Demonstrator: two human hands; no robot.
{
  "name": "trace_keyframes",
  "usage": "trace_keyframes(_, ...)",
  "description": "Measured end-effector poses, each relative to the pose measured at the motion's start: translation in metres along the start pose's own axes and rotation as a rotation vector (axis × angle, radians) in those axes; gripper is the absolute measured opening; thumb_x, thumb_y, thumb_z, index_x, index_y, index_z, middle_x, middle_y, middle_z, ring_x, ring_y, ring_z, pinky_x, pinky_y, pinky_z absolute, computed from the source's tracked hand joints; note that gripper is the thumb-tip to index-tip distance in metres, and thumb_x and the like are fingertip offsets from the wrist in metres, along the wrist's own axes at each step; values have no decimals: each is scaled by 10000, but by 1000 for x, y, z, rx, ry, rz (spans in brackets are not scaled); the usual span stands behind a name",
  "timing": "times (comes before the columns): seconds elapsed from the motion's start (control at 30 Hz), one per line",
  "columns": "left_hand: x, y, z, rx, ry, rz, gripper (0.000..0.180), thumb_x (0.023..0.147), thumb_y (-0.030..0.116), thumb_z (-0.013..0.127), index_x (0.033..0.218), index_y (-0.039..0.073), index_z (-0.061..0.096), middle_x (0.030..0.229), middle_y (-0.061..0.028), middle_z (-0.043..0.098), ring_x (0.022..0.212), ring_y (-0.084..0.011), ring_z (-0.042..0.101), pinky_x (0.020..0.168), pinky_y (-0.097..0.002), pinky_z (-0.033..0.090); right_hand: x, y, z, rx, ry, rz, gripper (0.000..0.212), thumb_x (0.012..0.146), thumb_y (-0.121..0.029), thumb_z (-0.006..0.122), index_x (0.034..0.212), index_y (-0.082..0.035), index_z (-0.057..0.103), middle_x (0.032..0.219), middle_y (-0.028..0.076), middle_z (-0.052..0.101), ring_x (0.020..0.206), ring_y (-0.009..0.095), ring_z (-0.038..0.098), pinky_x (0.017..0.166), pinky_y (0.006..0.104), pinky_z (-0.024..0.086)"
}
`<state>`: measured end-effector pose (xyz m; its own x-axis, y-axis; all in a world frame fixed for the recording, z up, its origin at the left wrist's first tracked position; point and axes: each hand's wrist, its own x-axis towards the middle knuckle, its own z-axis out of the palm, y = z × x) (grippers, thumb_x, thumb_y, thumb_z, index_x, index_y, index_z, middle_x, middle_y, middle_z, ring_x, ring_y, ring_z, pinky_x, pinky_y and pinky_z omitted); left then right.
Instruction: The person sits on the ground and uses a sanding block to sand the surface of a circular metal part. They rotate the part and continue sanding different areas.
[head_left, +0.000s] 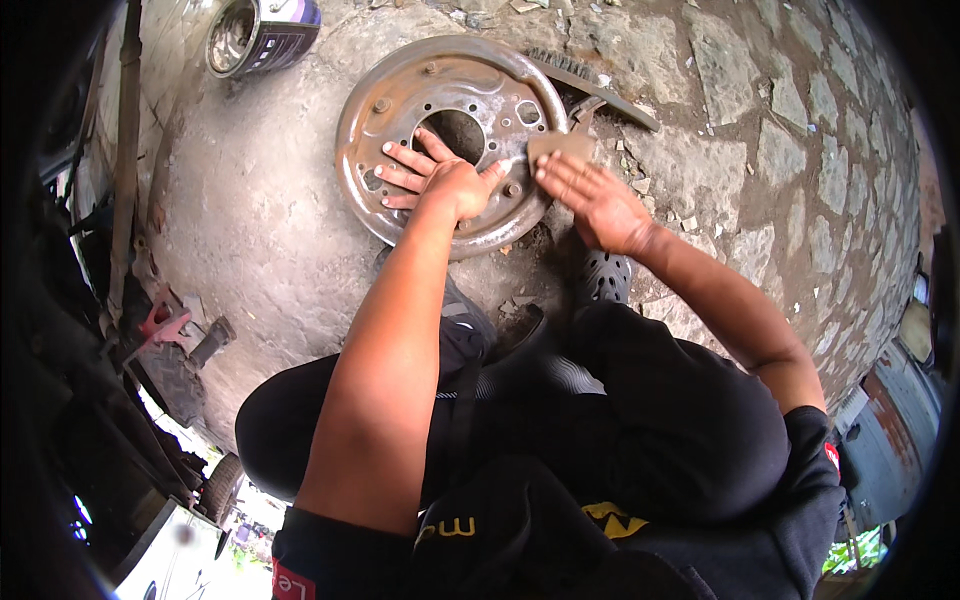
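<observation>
A round rusty brown brake backing plate (470,72), with a large centre hole and several smaller holes, lies on the ground in front of me. My left hand (447,187) rests on its lower middle with fingers spread, beside and partly over the centre hole. At the plate's right rim, my right hand (597,203) holds a brown piece of sandpaper (562,148) under its fingers, pressed against the metal. The sandpaper's edges are blurred, and the thumb side of this hand is hard to make out.
A wire brush (630,107) lies beyond the plate's right side, with another metal tool (586,108) partly hidden by the sandpaper. An open dark-labelled can (275,38) lies at the far left. Red metal part (165,318) sits left. Stone paving (740,180) extends right. My shoe (606,275) is close below.
</observation>
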<state>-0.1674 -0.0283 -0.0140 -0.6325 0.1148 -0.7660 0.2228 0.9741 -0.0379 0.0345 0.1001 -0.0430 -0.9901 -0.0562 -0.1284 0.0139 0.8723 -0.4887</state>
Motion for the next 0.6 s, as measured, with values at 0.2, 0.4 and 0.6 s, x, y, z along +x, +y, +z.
trace_keyframes(0.2, -8, -10, 14, -94, 177, 83, 1366, 728, 712, 753, 1596, 45, -64, 1572, -379, -237, 1434, -597, -234, 1098, -765, -52, 25, 24, -15, -87, 169, 3, 546, 845, -48, 577, 1386, -126, 584, 1510, 60, 488, 1357, 269, 475, 1096, 466, 410)
trace_keyframes(0.4, 3, -36, 15, -238, 702, 270, 912, 807, 507, 729, 1523, 108, 328, 1594, -226, 243, 1488, -421, 157, 1170, -615, 116, 30, 33, -27, 205, 498, 253, 312, 846, 11, 578, 1126, -68, 691, 1109, 119, 710, 1067, 322, 655, 981, 415, 509)
trace_keyframes(0.6, 54, -60, -62, -353, 734, 214, 704, 880, 438, 660, 1457, 84, 467, 1505, -143, 466, 1406, -333, 394, 1134, -553, 262, 13, 31, -31, 911, 464, 695, 447, 811, 0, 392, 1180, 13, 643, 1002, 125, 720, 926, 184, 671, 876, 306, 519)
